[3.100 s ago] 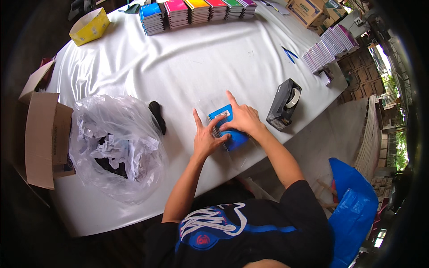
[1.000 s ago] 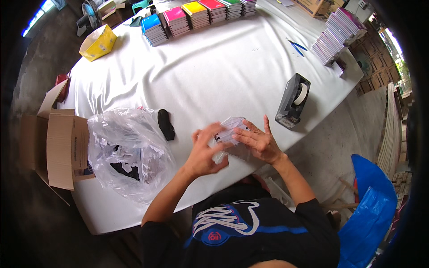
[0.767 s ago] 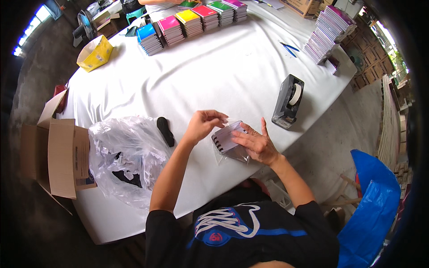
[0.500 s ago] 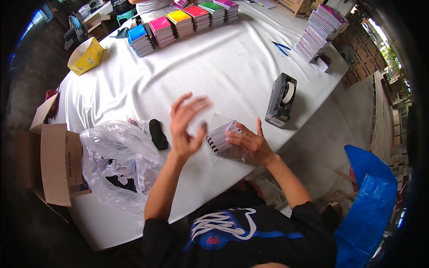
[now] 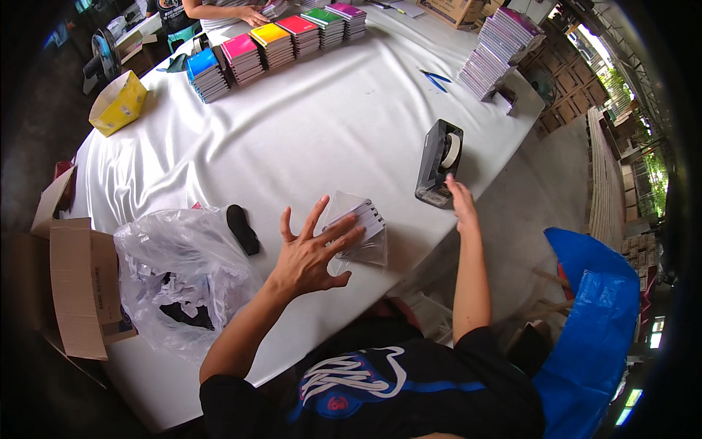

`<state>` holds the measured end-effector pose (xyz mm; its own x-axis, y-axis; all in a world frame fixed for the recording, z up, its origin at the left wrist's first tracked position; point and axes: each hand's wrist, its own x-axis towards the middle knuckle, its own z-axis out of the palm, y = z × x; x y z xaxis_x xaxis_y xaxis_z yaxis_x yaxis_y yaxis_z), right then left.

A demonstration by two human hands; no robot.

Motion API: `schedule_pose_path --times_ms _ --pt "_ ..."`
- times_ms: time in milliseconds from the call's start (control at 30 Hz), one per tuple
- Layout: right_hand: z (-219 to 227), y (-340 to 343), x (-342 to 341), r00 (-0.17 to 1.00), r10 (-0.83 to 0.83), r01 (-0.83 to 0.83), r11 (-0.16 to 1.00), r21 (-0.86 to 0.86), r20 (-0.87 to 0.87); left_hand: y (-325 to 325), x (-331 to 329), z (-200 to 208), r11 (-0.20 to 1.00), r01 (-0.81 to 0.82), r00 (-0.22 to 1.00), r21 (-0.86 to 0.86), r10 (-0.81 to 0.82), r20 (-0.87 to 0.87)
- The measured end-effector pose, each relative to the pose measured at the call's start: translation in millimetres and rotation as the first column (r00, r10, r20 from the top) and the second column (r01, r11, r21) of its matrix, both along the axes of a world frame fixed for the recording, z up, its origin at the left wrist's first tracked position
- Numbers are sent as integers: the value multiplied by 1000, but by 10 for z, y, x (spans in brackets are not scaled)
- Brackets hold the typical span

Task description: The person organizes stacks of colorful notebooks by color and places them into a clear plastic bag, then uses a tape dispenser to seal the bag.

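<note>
Notebook (image 5: 367, 222), centre: shows white pages, black binding. Tape dispenser (image 5: 430, 159), two o'clock: black; tape roll (image 5: 453, 151) white. Pliers (image 5: 436, 78), one o'clock: blue handles. Notebook stacks (image 5: 273, 42), eleven o'clock: blue, pink, yellow, red, green, purple. Box (image 5: 119, 110), ten o'clock: yellow, pale-patched. Tablecloth (image 5: 307, 139): white.

The person is wearing a black short-sleeved T-shirt (image 5: 431, 411); its front is showing a white looping graphic (image 5: 351, 373), a narrow blue stripe (image 5: 447, 386) and (sitting on a blue patch (image 5: 320, 407)) a small round red emblem (image 5: 337, 403).
</note>
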<state>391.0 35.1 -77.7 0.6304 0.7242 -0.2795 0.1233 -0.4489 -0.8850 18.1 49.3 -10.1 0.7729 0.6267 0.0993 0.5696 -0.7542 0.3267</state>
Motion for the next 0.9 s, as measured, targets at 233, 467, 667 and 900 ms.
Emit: schedule_pose_path --times_ms 233,467,667,900 --pt "42 21 -199 819 -90 247 947 207 -567 0 -24 15 1000 -4 1000 -29 4 -30" --pt "-215 -399 -601 484 -173 284 958 33 858 37 -60 -9 998 51 996 -28 -52 -65" --pt "1131 -89 -1103 798 598 -600 800 2 73 64 -100 -19 998 66 988 -18 -68 -140" --pt "1490 514 -1712 111 988 -983 92 -162 -110 98 -77 161 994 82 964 -79 -99 -246"
